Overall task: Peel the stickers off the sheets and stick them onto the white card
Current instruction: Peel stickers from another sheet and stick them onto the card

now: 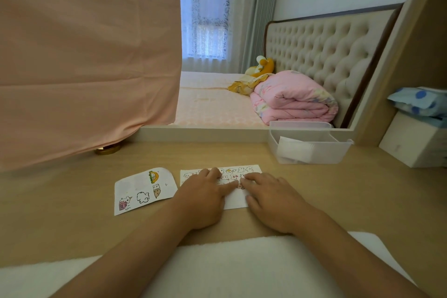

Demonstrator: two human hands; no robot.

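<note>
As both hands lie low over the card point(235, 201), which sits on the desk point(338, 201) at the person's 12 o'clock, the job looks to be seating 1 small sticker point(240, 186) below the rows already there. The left hand point(205, 198) lays its forefinger out straight toward that sticker, and the right hand point(273, 201) rests flat with its fingertips right beside it. Neither is curled round anything I can see. Both seem to be simply pressing down, though the sticker is too small to say whether a nail has caught its edge. To do it well I'd rub from the sticker's middle outward and keep the other hand's weight on the card so it can't skid. The sheet point(142, 191) lies at the card's 9 o'clock, just beside it, 1 corner curling up, a few stickers left. A clear bin point(338, 152) stands at 1 o'clock, well apart, a pink cloth point(84, 55) hangs at 10 o'clock, and a white towel point(242, 261) pads the near edge at 6 o'clock. The likeliest snag, I'd guess, is the left forearm brushing that curled corner.
</note>
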